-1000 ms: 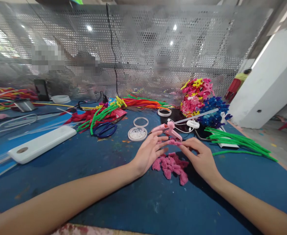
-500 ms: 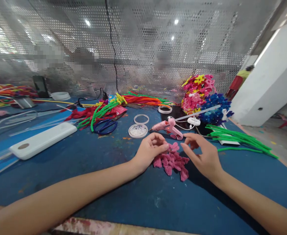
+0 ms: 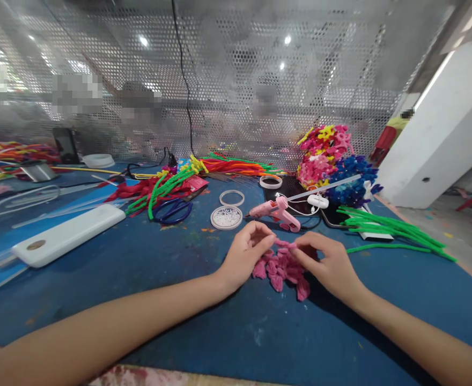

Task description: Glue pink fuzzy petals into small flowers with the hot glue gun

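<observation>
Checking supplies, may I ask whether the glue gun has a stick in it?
In: a pale glue stick juts from the pink glue gun.

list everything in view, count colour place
pink piece: one, pink, front centre
pink petals: several, pink, below it
glue gun: one, pink, beyond them
bead dish: one, white, left of glue gun
flower cluster: one, multicoloured, back right
blue cluster: one, blue, back right
green stems: several, green, right
orange stems: several, orange, back centre
white bar: one, white, left
perforated screen: one, grey, back
table: one, blue, beneath
left hand: one, on pink piece
right hand: one, on pink piece
</observation>
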`<state>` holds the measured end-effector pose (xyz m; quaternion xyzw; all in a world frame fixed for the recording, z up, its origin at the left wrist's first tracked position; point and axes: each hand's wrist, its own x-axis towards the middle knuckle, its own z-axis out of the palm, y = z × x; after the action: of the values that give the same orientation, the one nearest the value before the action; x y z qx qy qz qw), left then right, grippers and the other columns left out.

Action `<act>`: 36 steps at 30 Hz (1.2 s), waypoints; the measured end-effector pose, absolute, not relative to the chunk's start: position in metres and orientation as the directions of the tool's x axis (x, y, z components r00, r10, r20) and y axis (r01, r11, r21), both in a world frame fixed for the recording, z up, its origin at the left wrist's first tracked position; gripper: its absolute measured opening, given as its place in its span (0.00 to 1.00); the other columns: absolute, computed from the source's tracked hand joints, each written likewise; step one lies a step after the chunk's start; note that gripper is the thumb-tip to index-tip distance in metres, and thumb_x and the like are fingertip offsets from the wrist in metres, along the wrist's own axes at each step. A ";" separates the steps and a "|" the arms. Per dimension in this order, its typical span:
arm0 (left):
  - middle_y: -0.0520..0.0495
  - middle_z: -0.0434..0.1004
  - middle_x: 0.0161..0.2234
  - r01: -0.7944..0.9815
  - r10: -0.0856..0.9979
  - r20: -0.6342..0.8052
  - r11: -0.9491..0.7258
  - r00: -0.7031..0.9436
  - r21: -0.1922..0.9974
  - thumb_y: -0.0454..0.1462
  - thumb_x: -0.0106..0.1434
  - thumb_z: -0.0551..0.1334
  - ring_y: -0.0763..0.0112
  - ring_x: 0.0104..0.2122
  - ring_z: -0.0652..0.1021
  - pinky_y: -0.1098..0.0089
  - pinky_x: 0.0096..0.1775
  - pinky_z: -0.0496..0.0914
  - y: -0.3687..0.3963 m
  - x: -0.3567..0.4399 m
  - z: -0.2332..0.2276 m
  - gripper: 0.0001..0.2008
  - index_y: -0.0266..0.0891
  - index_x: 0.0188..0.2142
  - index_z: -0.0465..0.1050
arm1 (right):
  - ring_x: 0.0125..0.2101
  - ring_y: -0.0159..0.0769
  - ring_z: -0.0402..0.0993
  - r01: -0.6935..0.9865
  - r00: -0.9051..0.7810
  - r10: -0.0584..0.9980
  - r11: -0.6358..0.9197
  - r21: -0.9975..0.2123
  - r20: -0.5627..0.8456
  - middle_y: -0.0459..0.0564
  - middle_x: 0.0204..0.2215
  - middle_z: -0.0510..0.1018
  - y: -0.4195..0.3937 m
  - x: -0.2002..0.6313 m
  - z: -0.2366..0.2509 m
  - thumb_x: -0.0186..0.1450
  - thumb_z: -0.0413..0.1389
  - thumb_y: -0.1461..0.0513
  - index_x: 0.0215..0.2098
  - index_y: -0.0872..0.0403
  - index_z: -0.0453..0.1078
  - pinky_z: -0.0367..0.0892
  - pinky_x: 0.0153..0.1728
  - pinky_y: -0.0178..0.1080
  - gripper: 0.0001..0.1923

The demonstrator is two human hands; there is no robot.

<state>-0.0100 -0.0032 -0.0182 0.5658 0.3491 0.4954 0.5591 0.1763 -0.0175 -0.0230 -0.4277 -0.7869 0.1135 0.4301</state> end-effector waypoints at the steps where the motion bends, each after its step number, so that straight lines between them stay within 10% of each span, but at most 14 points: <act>1: 0.51 0.70 0.32 -0.177 0.952 0.150 -0.105 0.266 0.979 0.42 0.58 0.63 0.74 0.32 0.73 0.73 0.33 0.69 -0.002 -0.010 -0.019 0.11 0.37 0.32 0.66 | 0.25 0.31 0.69 0.598 -0.338 0.656 0.703 -0.385 0.675 0.47 0.25 0.76 -0.016 0.180 -0.021 0.64 0.53 0.63 0.30 0.53 0.71 0.64 0.27 0.34 0.06; 4: 0.52 0.68 0.29 -0.207 0.947 0.092 -0.027 0.307 0.978 0.43 0.58 0.63 0.75 0.29 0.72 0.76 0.29 0.68 0.001 -0.011 -0.022 0.12 0.37 0.33 0.65 | 0.27 0.32 0.70 0.570 -0.605 0.219 0.791 0.224 0.765 0.47 0.28 0.79 -0.014 0.192 -0.013 0.63 0.54 0.68 0.35 0.53 0.72 0.62 0.29 0.36 0.06; 7: 0.54 0.69 0.27 -0.197 0.934 0.091 -0.022 0.344 0.980 0.40 0.52 0.68 0.79 0.25 0.70 0.77 0.28 0.66 0.000 -0.010 -0.023 0.14 0.36 0.33 0.65 | 0.25 0.31 0.69 0.522 -0.725 0.038 0.683 0.512 0.688 0.45 0.27 0.80 -0.015 0.199 -0.005 0.60 0.58 0.68 0.37 0.54 0.72 0.61 0.28 0.37 0.07; 17: 0.55 0.73 0.26 -0.296 0.932 0.120 -0.015 0.341 0.955 0.35 0.50 0.70 0.75 0.25 0.77 0.74 0.31 0.70 -0.005 -0.010 -0.019 0.17 0.37 0.33 0.62 | 0.29 0.32 0.70 0.616 -0.608 0.119 0.695 0.371 0.785 0.46 0.28 0.78 -0.011 0.199 -0.013 0.60 0.57 0.68 0.44 0.51 0.69 0.63 0.29 0.36 0.14; 36: 0.57 0.70 0.20 -0.141 0.955 0.114 -0.077 0.274 0.987 0.36 0.48 0.70 0.78 0.22 0.73 0.76 0.29 0.67 -0.003 -0.012 -0.022 0.18 0.38 0.27 0.59 | 0.23 0.31 0.66 0.483 -0.749 0.015 0.698 0.529 0.663 0.44 0.24 0.76 -0.012 0.197 -0.015 0.56 0.62 0.66 0.36 0.53 0.71 0.61 0.23 0.38 0.09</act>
<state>-0.0123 -0.0031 -0.0222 0.5562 0.3657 0.4786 0.5726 0.1971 -0.0121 -0.0155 -0.1442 -0.8625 -0.3611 0.3239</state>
